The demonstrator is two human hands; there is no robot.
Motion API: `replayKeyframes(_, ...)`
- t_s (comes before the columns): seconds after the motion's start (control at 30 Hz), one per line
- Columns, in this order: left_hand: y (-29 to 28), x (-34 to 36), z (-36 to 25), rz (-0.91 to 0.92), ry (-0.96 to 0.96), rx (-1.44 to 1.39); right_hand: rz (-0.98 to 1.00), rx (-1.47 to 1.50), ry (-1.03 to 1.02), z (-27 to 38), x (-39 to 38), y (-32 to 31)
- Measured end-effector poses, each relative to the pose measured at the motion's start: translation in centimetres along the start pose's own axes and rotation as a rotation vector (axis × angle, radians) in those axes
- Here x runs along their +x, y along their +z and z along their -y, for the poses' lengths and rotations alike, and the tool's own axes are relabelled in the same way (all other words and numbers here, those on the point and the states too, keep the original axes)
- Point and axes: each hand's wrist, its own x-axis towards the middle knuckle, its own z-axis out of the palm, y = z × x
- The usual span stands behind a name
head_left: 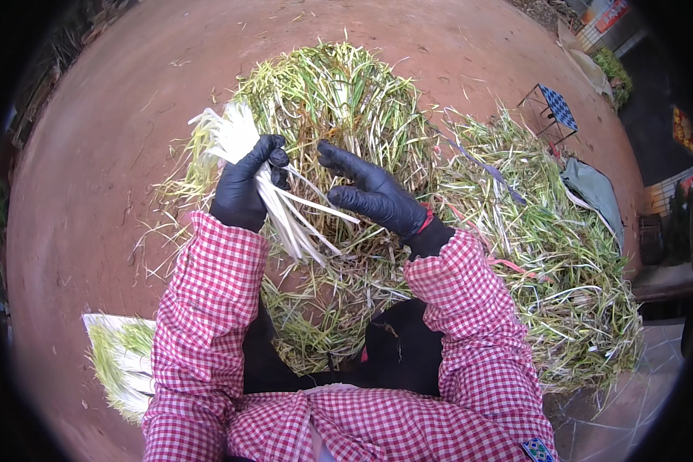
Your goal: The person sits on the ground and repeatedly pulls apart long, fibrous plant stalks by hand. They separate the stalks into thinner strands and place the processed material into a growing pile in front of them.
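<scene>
My left hand (248, 181), in a black glove, is closed round a bunch of pale yellow-white chives (235, 135). The bunch slants, its paler, broader end up and left and its loose white stalks hanging down to the right. A few stalks stick out toward my right hand (373, 192). That hand, also black-gloved with a red band at the wrist, has its fingers stretched out and apart and holds nothing. Both hands are above a large heap of green and yellow leafy stalks (346, 92).
A second heap of leafy stalks (562, 308) spreads at the right, with a grey-green cloth (593, 196) on its far edge. Behind it stands a small stool with a blue checked top (558, 108). More stalks lie in a neat layer (127, 362) at the lower left, on reddish ground (92, 231).
</scene>
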Motion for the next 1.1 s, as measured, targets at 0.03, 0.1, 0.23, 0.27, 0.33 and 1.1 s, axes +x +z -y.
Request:
replayKeyframes(0.03,0.1,0.2,0.3,0.003,0.035,0.078,0.010,0.079,0.046,0.2,0.9,2.1)
replayKeyframes(0.1,0.3,0.6,0.3,-0.009,0.055,0.116,0.081,0.132,0.121,0.6,1.9,5.2)
replayKeyframes(0.23,0.9,0.8,-0.6,-0.037,0.120,0.071,0.108,0.289,0.236,1.3,2.4,7.1)
replayKeyframes(0.27,1.1,0.8,-0.6,-0.104,0.100,0.024,0.136,0.339,0.353,1.4,2.3,6.8)
replayKeyframes(0.33,1.5,0.5,-0.2,0.006,0.209,-0.069,0.062,0.327,0.246,1.7,2.3,5.5)
replayKeyframes(1.1,3.6,2.4,2.0,-0.267,0.331,-0.444,-0.849,0.300,-0.169,4.2,6.0,-0.1)
